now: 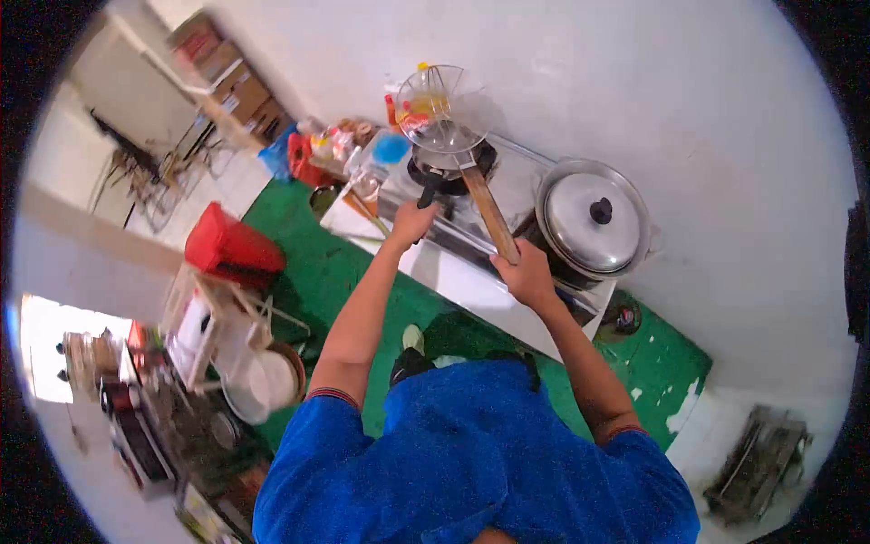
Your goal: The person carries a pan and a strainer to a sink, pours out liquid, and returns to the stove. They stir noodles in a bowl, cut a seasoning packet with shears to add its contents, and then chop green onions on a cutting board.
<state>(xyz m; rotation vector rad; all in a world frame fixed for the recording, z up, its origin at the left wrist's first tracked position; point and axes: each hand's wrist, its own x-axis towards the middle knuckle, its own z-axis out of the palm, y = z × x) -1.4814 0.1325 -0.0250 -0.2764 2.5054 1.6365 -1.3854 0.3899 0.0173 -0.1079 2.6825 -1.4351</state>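
Observation:
My left hand [414, 224] is closed around the black handle of a small saucepan [433, 161], which sits over the left burner of the stove [521, 172]. In my right hand [528, 274] is the flat wooden handle of a wire strainer [490, 214]. Its round mesh head is tilted up above the saucepan and overlaps it in this view, so much of the pan's inside is hidden. To the right of my right hand, a large steel pot [547, 195] with a black-knobbed lid [580, 204] stands on the stove.
Bottles, bags and a blue-lidded container [390, 150] crowd the left end of the white table [435, 276]. A red bin [231, 249] and a wooden stand are at left. A dark jar [625, 317] is on the green floor, right of the table. The wall rises behind the stove.

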